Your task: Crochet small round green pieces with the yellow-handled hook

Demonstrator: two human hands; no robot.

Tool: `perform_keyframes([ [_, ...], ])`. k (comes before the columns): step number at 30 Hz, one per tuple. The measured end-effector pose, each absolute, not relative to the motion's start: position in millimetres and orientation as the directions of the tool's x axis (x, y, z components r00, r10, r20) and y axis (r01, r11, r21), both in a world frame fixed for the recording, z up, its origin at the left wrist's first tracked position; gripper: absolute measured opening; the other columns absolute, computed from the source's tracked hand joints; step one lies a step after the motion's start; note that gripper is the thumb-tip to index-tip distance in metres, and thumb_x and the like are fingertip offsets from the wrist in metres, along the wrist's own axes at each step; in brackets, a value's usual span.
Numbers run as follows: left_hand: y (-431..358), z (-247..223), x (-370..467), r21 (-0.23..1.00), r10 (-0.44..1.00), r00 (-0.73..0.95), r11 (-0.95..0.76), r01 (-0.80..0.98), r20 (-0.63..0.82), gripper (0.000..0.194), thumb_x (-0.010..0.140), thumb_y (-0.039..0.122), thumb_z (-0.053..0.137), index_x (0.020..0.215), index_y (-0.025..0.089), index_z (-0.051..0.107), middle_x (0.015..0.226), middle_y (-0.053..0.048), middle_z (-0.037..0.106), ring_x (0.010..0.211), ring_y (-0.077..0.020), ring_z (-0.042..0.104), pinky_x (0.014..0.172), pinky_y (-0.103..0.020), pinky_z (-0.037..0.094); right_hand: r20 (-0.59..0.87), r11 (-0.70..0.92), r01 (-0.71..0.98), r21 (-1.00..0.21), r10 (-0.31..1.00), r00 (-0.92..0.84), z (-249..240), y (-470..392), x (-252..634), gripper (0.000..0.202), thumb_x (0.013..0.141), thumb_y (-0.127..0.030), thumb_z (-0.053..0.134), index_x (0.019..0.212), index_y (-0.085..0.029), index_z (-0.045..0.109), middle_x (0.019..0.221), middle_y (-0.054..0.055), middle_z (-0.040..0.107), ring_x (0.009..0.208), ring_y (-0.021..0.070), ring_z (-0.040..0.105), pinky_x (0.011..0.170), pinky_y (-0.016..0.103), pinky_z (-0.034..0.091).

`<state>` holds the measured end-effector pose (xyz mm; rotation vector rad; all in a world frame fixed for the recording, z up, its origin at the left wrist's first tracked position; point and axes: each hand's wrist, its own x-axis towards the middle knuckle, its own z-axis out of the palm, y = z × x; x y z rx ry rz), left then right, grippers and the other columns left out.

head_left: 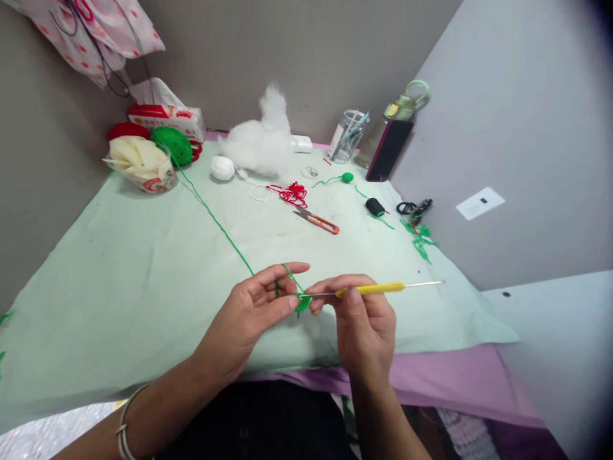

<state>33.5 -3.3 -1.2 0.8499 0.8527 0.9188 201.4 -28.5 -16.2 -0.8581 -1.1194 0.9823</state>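
Above the tabletop (143,255), our left hand (238,321) pinches the green crochet piece (303,304) in a closed grip; our right hand (368,332) closes around the yellow hook (380,289). We judge a stitch underway; the next move calls for even yarn (220,227) tension.

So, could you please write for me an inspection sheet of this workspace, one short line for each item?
Surface: pale green cloth, lightly wrinkled.
Work things: yellow-handled hook, small green yarn piece, green yarn ball.
Clutter: orange-handled snips, tangled red yarn, white stuffing, green scraps.
Grip: left hand pinches the yarn piece; right hand holds the hook.
Cables: dark cords hang at upper left; type unclear.
Surroundings: grey walls, white wall plate.
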Motion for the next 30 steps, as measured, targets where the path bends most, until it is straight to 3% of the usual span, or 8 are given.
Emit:
perform_keyframes([
  [4, -3.2, -2.7, 33.3, 0.908, 0.921, 0.328, 0.307, -0.284, -0.208, 0.031, 0.089, 0.029, 0.080, 0.119, 0.032, 0.080, 0.088, 0.001, 0.061, 0.088, -0.0155, 0.059, 0.085, -0.027, 0.047, 0.487, 0.469, 0.156, -0.869, 0.867, 0.104, -13.3, -35.7, 204.2, 0.025, 0.106, -0.016, 0.051, 0.113, -0.025, 0.073, 0.100, 0.003, 0.078, 0.080, 0.0146, 0.074, 0.075, 0.030, 0.062],
  [10, -4.0, -2.6, 35.6, 0.907, 0.930, 0.296, 0.307, -0.289, -0.220, 0.033, 0.086, 0.026, 0.083, 0.118, 0.032, 0.080, 0.085, 0.002, 0.061, 0.086, -0.0141, 0.059, 0.086, -0.026, 0.050, 0.764, 0.709, 0.471, -0.525, 0.636, -0.108, -19.9, -36.0, 203.0, 0.028, 0.100, -0.010, 0.053, 0.124, -0.016, 0.067, 0.107, 0.013, 0.079, 0.099, 0.0227, 0.077, 0.079, 0.034, 0.065],
  [13, -4.7, -2.3, 36.4, 0.904, 0.939, 0.260, 0.300, -0.304, -0.225, 0.034, 0.085, 0.026, 0.084, 0.118, 0.033, 0.080, 0.084, 0.003, 0.061, 0.086, -0.0133, 0.060, 0.086, -0.025, 0.050, 0.796, 0.729, 0.517, -0.449, 0.589, -0.139, -20.9, -34.4, 201.2, 0.027, 0.100, -0.010, 0.053, 0.123, -0.014, 0.067, 0.105, 0.016, 0.080, 0.098, 0.0243, 0.078, 0.076, 0.035, 0.066],
  [19, -5.3, -1.1, 35.3, 0.939, 0.960, 0.220, 0.228, -0.256, -0.173, 0.033, 0.085, 0.023, 0.084, 0.116, 0.034, 0.082, 0.085, 0.003, 0.063, 0.086, -0.0136, 0.061, 0.086, -0.024, 0.050, 0.755, 0.692, 0.459, -0.558, 0.652, -0.065, -12.7, -35.0, 202.6, 0.028, 0.101, -0.009, 0.048, 0.119, -0.018, 0.067, 0.098, 0.012, 0.080, 0.089, 0.0231, 0.079, 0.070, 0.036, 0.067],
  [24, -7.3, -1.3, 40.3, 0.921, 0.956, 0.224, 0.253, -0.297, -0.190, 0.032, 0.084, 0.022, 0.085, 0.114, 0.032, 0.082, 0.084, 0.003, 0.064, 0.085, -0.0125, 0.061, 0.085, -0.023, 0.049, 0.803, 0.699, 0.597, -0.394, 0.578, -0.147, -20.2, -35.4, 201.4, 0.027, 0.100, -0.009, 0.052, 0.123, -0.016, 0.066, 0.102, 0.013, 0.079, 0.093, 0.0227, 0.078, 0.072, 0.035, 0.066],
  [28, -6.7, 1.1, 42.8, 0.763, 0.869, 0.372, 0.475, -0.438, -0.327, 0.041, 0.082, 0.028, 0.087, 0.122, 0.027, 0.078, 0.087, 0.001, 0.070, 0.086, -0.0130, 0.063, 0.084, -0.023, 0.051, 0.851, 0.656, 0.721, -0.221, 0.491, -0.187, -29.4, -36.5, 199.2, 0.033, 0.095, -0.007, 0.062, 0.124, -0.019, 0.073, 0.110, 0.013, 0.077, 0.100, 0.0244, 0.075, 0.078, 0.035, 0.065],
  [30, -4.5, 2.7, 41.4, 0.655, 0.813, 0.440, 0.574, -0.492, -0.382, 0.041, 0.081, 0.028, 0.086, 0.121, 0.022, 0.079, 0.091, -0.003, 0.073, 0.088, -0.0141, 0.064, 0.088, -0.026, 0.052, 0.840, 0.660, 0.679, -0.323, 0.530, -0.116, -29.2, -37.2, 198.7, 0.032, 0.097, -0.008, 0.059, 0.123, -0.022, 0.074, 0.110, 0.011, 0.076, 0.099, 0.0240, 0.074, 0.078, 0.036, 0.065],
])
